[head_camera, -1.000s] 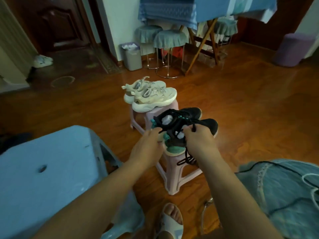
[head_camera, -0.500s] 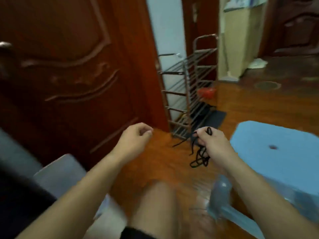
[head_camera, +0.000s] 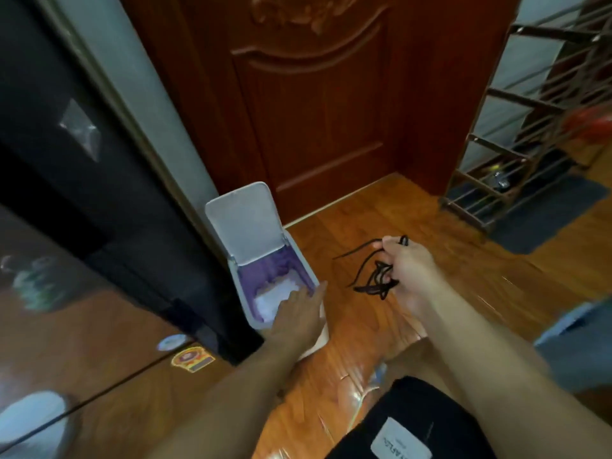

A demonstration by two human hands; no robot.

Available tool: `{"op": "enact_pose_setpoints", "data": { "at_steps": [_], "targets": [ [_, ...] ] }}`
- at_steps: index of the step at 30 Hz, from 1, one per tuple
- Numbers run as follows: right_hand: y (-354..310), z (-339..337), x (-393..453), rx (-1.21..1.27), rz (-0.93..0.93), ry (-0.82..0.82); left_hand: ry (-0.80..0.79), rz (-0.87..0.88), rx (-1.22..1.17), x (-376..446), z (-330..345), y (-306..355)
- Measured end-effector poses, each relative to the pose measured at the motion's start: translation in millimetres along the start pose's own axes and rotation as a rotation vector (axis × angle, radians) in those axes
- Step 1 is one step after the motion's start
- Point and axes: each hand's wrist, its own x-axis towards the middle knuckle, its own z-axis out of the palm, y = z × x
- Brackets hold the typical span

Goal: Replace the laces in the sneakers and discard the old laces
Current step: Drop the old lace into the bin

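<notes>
A bundle of black laces [head_camera: 374,276] hangs from my right hand [head_camera: 409,270], which grips it above the wooden floor, a little to the right of a small white bin [head_camera: 306,270]. The bin's lid [head_camera: 245,223] stands open and a purple liner with white paper shows inside. My left hand [head_camera: 299,314] rests flat on the bin's near rim with straight fingers. No sneakers are in view.
A dark wooden door [head_camera: 318,104] stands behind the bin. A black cabinet [head_camera: 82,154] and glossy brown surface lie to the left. A metal shoe rack [head_camera: 536,127] and a dark mat [head_camera: 543,220] are at right. My knee and black shorts [head_camera: 410,422] fill the lower right.
The view has swung left from the stool with sneakers to the bin. My right hand carried the black laces along. My left hand went from loosely curled in the air to resting on the bin's rim.
</notes>
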Motion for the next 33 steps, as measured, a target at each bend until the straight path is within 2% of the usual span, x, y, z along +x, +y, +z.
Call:
{"op": "enact_pose_setpoints", "data": {
  "at_steps": [3,6,8,13,19,25,28,33],
  "targets": [
    [5,-20,3,-0.041,-0.004,0.078,-0.074,0.045,0.119,25,14,1],
    [-6,-43,11,-0.061,-0.035,0.137,-0.135,0.021,-0.017,45,10,9],
    [-16,-54,15,-0.062,-0.057,0.153,-0.105,0.048,-0.008,53,9,21],
    [-53,-93,21,-0.064,-0.153,0.232,-0.032,0.318,0.141,83,-4,88],
    [-78,-180,25,-0.177,-0.249,0.419,-0.038,0.647,0.288,119,5,203],
    [-73,-244,25,-0.278,-0.249,0.543,0.08,0.83,0.358,153,38,273],
    [-68,-253,33,-0.287,-0.212,0.562,0.17,0.838,0.37,161,47,275],
    [-60,-233,60,-0.295,-0.177,0.541,0.162,0.687,0.136,143,44,230]
  ]
}}
